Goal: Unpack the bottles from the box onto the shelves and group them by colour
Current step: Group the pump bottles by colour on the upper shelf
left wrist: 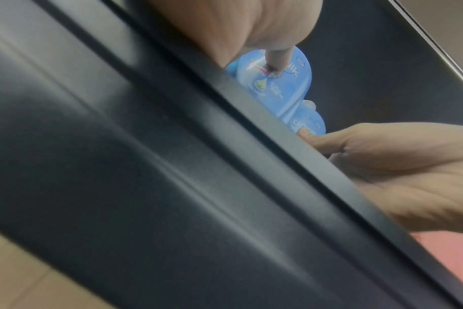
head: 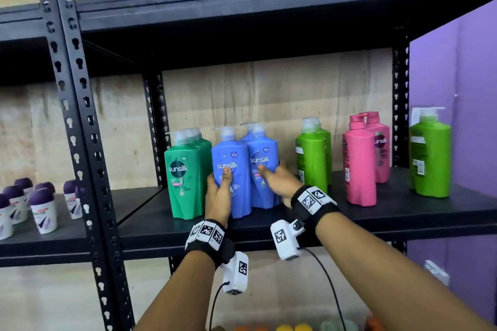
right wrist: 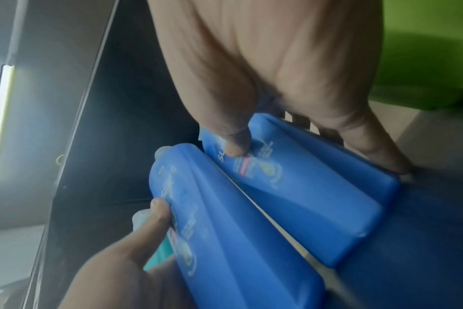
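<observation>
1. Gripping the front blue Sunsilk bottle at frame centre, the left hand curls round it, thumb across the label.
2. Right hand wraps the neighbouring blue Sunsilk bottle, thumb in front, fingers behind.
3. Both bottles stand upright on the black shelf, touching, just right of the dark green bottles.

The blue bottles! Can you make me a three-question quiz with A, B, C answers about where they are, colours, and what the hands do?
1. The blue bottles stand between:
A. dark green and light green bottles
B. two pink groups
C. orange and yellow bottles

2. Pink bottles on the shelf:
A. five
B. two
C. none

3. The hands are:
A. hanging idle
B. each gripping a blue bottle
C. lifting a box

Answers:
A, the blue bottles sit between the dark green bottles and light green bottles.
B, the pink bottles number two.
B, left hand and right hand wrap blue fronts.
</observation>
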`<action>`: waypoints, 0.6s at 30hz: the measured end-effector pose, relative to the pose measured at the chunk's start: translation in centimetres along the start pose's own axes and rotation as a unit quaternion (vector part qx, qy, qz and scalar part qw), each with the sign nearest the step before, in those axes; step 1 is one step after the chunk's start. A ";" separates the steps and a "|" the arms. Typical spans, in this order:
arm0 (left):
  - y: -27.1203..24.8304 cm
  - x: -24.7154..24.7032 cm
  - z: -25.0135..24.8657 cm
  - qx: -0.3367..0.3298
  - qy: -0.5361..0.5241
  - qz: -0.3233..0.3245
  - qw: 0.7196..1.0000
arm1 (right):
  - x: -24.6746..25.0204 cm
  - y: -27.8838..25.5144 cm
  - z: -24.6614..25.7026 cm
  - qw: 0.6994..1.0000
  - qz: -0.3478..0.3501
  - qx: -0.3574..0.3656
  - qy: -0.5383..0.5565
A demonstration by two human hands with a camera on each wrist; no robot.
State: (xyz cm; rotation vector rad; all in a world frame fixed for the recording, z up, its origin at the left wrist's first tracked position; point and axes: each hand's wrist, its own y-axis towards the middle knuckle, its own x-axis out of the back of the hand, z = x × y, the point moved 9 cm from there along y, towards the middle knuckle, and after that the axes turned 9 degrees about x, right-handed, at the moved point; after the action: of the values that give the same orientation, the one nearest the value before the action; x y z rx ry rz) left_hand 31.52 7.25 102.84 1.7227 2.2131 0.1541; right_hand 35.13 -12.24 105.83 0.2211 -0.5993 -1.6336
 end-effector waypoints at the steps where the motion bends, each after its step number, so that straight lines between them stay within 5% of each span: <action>1: -0.1 0.0 -0.1 -0.001 0.008 -0.002 1.000 | -0.3 0.5 -0.2 1.000 0.011 -0.014 0.005; 10: -0.7 0.1 -0.6 -0.017 0.034 -0.016 0.999 | -2.1 2.2 -0.9 0.992 0.040 -0.106 0.062; 18: -0.6 0.2 -0.5 -0.022 0.057 -0.016 0.998 | -2.2 2.9 -1.0 0.994 0.010 -0.103 0.023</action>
State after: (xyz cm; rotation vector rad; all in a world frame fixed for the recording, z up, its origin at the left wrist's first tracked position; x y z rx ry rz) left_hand 30.75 7.32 103.12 1.6934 2.2982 0.2975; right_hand 38.52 -10.48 106.00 0.0992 -0.3931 -1.6529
